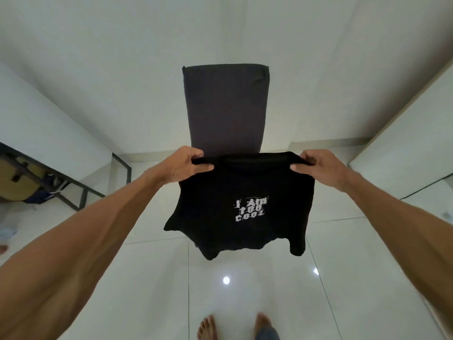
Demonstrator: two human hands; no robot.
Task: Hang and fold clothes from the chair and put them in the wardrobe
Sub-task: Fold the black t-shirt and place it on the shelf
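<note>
Both arms are stretched out front here, holding up a black cotton t-shirt with white "I AM TOO COOL" lettering (241, 209) by its shoulders. The left hand (188, 165) is pinched tight on one shoulder seam, thumb underneath and fingers curled over the top edge. The right hand (316, 168) has the same clenched grip on the other shoulder. The shirt hangs in the air between the two hands, collar up along the top edge, print facing the camera, sleeves and hem drooping down below the hands and clear of the floor.

Just beyond the hands, directly behind the shirt's top edge, stands a dark grey fabric-covered chair back (225, 106), tall and rectangular. Can't tell whether the shirt touches it.

Below the hands is a glossy white tiled floor (245, 290) with ceiling lights reflected in it, and two bare feet (208, 327) show at the bottom edge. Way off to the left of the left hand there's a dark metal frame (73, 190) with some bags tucked under it.
</note>
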